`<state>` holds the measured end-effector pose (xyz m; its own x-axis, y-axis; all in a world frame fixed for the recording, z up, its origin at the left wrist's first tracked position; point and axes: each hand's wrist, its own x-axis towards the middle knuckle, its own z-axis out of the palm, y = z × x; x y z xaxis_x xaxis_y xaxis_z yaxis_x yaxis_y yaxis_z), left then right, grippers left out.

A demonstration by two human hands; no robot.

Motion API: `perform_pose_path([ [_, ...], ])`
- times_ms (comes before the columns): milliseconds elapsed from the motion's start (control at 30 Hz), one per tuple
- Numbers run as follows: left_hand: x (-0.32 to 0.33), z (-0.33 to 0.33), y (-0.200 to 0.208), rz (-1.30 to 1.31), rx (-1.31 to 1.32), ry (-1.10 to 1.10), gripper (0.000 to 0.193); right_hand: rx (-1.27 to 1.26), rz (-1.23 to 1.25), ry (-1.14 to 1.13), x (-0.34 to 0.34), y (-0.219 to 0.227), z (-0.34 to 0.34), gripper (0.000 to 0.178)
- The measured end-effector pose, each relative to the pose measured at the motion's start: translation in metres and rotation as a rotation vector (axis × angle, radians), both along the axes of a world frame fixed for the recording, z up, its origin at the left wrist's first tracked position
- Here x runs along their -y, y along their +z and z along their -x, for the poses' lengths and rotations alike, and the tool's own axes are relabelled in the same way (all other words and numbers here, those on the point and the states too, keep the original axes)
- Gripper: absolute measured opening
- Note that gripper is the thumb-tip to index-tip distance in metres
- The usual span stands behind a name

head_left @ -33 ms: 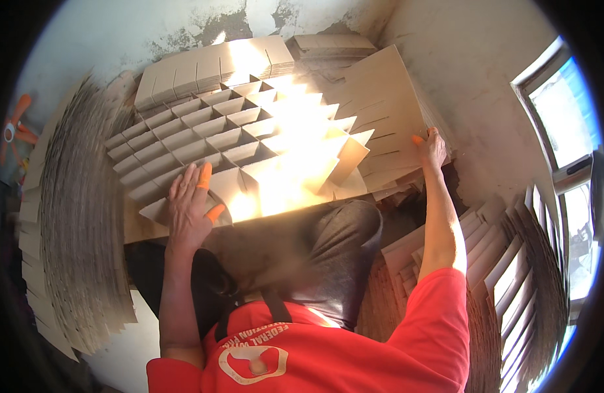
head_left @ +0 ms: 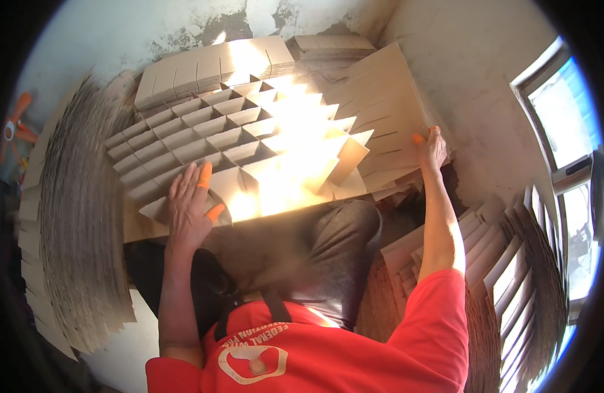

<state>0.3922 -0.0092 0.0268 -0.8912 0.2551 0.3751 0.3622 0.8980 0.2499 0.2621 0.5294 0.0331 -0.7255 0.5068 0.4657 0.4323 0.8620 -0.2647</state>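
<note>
My left hand (head_left: 189,206) lies with fingers stretched over the near left corner of a cardboard divider grid (head_left: 177,131), orange finger covers on its thumb and a finger. Interlocked strips form the grid's square cells; strong sunlight washes out its right part. To the right, slotted cardboard sheets (head_left: 387,98) lie stacked. At their right edge my right hand (head_left: 434,152) is closed, also with orange covers, and grips a slotted cardboard sheet; its lower fingers are partly hidden. Several loose strips (head_left: 349,160) stick up at the grid's right end.
Behind the grid, slotted strips (head_left: 197,72) lie in a bundle, with another stack (head_left: 331,46) by the wall. Tall cardboard stacks (head_left: 86,196) stand at left, and more sheets (head_left: 511,281) at lower right, below the window (head_left: 567,124). An orange fan (head_left: 14,131) is far left.
</note>
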Motion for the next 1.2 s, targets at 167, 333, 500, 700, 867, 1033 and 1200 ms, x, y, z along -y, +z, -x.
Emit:
perform_pose_path([
  [167, 0.001, -0.002, 0.003, -0.076, -0.124, -0.027, 0.077, -0.814, 0.377, 0.172, 0.02, 0.055, 0.012, 0.028],
  [333, 0.031, -0.019, -0.003, -0.101, -0.315, 0.133, 0.074, -0.73, 0.399, 0.531, 0.075, 0.124, 0.019, 0.03],
  [500, 0.072, -0.038, -0.008, -0.187, -0.383, 0.328, 0.058, -0.481, 0.845, 0.931, 0.207, 0.17, -0.022, 0.047],
  [700, 0.091, -0.043, -0.02, -0.585, -0.222, 0.246, 0.044, -0.124, 0.961, 1.376, 0.31, 0.17, -0.045, 0.06],
  [867, 0.091, -0.042, -0.029, -0.791, -0.198, 0.222, 0.028, 0.149, 0.975, 1.486, 0.373, 0.162, -0.057, 0.067],
  [1033, 0.094, -0.042, -0.031, -0.847, -0.138, 0.231, 0.023, 0.184, 0.773, 1.511, 0.408, 0.159, -0.05, 0.065],
  [1200, 0.093, -0.039, -0.035, -0.907, -0.107, 0.246, 0.021, 0.197, 0.728, 1.484, 0.429, 0.146, -0.04, 0.059],
])
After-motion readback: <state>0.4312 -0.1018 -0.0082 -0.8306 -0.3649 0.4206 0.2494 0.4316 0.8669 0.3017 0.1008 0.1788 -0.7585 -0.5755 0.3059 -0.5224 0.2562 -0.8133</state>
